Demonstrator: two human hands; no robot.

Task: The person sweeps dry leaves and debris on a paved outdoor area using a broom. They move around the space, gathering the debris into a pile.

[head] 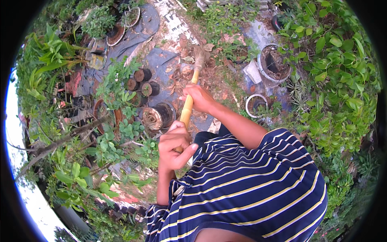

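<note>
My left hand [174,145] is wrapped around the upper end of a yellow bamboo broom handle [187,109], close to my body. Further along the same handle, my right hand [198,96] grips it with the arm stretched forward. The broom's bristle head [199,58] is slightly blurred and reaches down to the ground ahead of me. Brown dry leaves [185,45] lie around the bristles. Beside the handle, on its left, a dark round pot [164,114] lies close to my left hand.
Small black planting bags [150,89] stand left of the broom. On the right are a large round planter [284,75], a white-rimmed pot [256,116] and a pale block [252,72]. A leafy shrub [335,72] borders the right; a bare branch [72,133] juts in from the left.
</note>
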